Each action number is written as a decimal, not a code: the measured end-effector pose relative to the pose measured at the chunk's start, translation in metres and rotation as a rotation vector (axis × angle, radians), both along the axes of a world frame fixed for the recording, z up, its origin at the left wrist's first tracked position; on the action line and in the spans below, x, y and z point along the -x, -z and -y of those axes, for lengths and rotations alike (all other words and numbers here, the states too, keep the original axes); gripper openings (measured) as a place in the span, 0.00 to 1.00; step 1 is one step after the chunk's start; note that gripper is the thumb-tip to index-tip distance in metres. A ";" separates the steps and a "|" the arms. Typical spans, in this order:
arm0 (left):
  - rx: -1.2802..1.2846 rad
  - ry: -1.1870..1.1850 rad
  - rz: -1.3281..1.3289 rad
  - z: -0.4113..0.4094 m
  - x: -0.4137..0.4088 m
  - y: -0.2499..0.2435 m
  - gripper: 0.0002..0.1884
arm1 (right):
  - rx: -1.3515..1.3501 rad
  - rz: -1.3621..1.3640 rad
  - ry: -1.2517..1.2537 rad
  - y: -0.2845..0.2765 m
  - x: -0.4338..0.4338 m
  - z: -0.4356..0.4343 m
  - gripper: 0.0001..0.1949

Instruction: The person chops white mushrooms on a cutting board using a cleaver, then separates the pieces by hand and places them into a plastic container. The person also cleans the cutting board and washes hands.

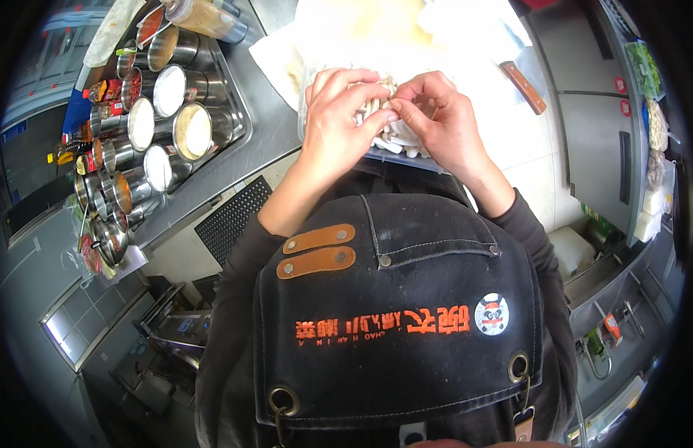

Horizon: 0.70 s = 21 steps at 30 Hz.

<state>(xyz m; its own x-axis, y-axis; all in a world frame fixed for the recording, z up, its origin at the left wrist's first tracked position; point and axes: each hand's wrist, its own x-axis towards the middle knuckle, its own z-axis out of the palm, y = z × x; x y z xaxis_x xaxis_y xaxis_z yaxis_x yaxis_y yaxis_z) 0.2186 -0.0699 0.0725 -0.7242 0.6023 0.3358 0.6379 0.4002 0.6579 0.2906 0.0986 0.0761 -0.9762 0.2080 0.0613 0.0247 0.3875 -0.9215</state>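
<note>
Both my hands work over a clear plastic tub [402, 160] filled with slender white mushrooms [395, 144]. My left hand [338, 115] reaches over the tub's left side, its thumb and index finger brought in toward the middle. From the right comes my right hand [450, 120], thumb pressed to the bent index finger. The fingertips of both hands meet over the heap, pinched around what looks like a small pale mushroom piece, mostly hidden by the fingers. Strong glare washes out the area behind the tub.
Steel pots [192, 131] of powders and sauces crowd a tray at left, on a steel counter [223, 168]. Squeeze bottles [212, 22] lie behind them. A knife's wooden handle [522, 88] shows at right, near a steel cabinet [595, 145]. A perforated black mat [234, 221] lies on the floor.
</note>
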 end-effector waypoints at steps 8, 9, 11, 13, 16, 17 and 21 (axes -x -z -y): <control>0.093 0.012 -0.039 0.007 -0.001 0.013 0.14 | -0.456 -0.211 -0.159 0.002 -0.003 -0.011 0.13; 0.088 0.027 -0.053 0.007 -0.002 0.012 0.13 | -0.510 -0.203 -0.148 0.003 -0.003 -0.009 0.15; 0.079 0.058 -0.080 0.006 -0.004 0.010 0.12 | -0.617 -0.187 -0.128 0.005 0.001 0.004 0.18; 0.001 -0.009 -0.088 0.007 -0.003 0.017 0.12 | -0.759 -0.211 -0.094 0.005 0.006 0.017 0.18; -0.076 -0.135 -0.034 0.010 -0.006 0.016 0.11 | -0.880 -0.151 -0.138 0.003 0.010 0.026 0.15; -0.094 -0.181 -0.005 0.011 -0.006 0.014 0.10 | -0.779 -0.131 -0.115 0.003 0.011 0.024 0.15; -0.059 -0.099 -0.061 0.018 -0.005 0.008 0.14 | -0.222 0.041 -0.058 0.001 0.008 0.001 0.15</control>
